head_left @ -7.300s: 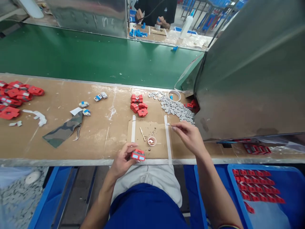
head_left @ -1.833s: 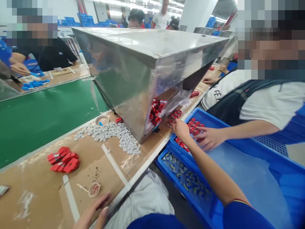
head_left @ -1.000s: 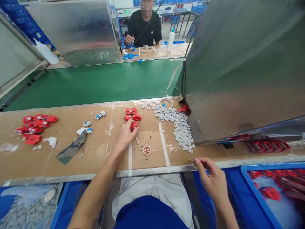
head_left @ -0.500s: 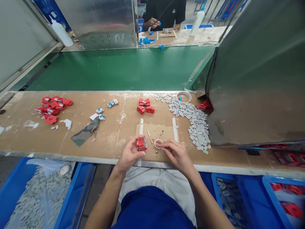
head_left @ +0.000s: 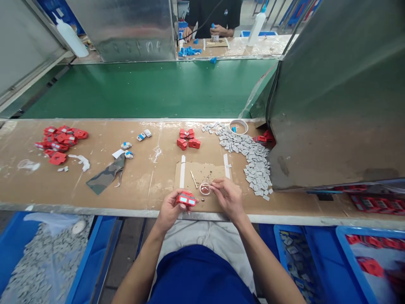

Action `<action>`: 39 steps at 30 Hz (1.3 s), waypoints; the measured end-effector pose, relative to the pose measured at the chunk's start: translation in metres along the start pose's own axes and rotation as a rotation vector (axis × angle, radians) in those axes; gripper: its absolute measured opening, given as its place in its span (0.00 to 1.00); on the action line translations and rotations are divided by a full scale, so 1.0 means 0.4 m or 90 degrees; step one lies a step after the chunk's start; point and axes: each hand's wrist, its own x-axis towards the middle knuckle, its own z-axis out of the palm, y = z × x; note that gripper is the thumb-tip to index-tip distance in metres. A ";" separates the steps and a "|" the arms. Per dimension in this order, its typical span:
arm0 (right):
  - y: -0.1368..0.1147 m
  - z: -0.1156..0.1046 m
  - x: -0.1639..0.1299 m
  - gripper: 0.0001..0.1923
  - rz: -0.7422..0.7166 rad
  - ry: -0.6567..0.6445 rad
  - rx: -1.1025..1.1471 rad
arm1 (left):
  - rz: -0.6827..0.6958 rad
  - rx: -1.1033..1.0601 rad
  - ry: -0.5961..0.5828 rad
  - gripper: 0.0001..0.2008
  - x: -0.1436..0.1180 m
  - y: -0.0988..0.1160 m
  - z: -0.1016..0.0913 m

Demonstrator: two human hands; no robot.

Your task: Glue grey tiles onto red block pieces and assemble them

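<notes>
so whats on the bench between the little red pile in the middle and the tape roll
In the head view, a scatter of small grey tiles lies between the red pile and the tape roll.

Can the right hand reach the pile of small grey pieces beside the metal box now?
Probably yes: the right hand is at the small cup, and only bare board lies between it and the grey pieces.

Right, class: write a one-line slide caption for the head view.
Left hand holds a red part at the bench edge; right hand reaches a small cup.
</notes>
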 end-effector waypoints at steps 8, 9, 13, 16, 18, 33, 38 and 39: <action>0.006 0.003 -0.045 0.17 0.247 0.127 0.098 | 0.175 0.235 0.024 0.15 0.007 -0.001 0.002; -0.001 0.003 -0.046 0.18 0.262 0.136 0.127 | 0.171 0.257 0.025 0.14 0.003 -0.003 0.004; -0.056 -0.005 -0.051 0.14 0.251 0.128 0.191 | 0.183 0.368 0.034 0.10 -0.012 -0.007 0.011; -0.101 -0.008 -0.052 0.11 0.198 0.081 0.168 | 0.192 0.428 0.032 0.09 -0.014 -0.006 0.015; -0.118 -0.004 -0.051 0.11 0.168 0.057 0.137 | 0.194 0.443 0.028 0.09 -0.011 -0.004 0.016; -0.107 0.026 -0.053 0.10 0.086 -0.004 0.031 | 0.199 0.465 0.007 0.09 -0.007 0.001 0.016; -0.113 0.026 -0.044 0.11 0.057 -0.027 0.029 | 0.205 0.475 0.002 0.07 -0.007 0.001 0.014; -0.115 0.028 -0.043 0.11 0.053 -0.028 0.029 | 0.203 0.475 0.003 0.08 -0.007 0.000 0.013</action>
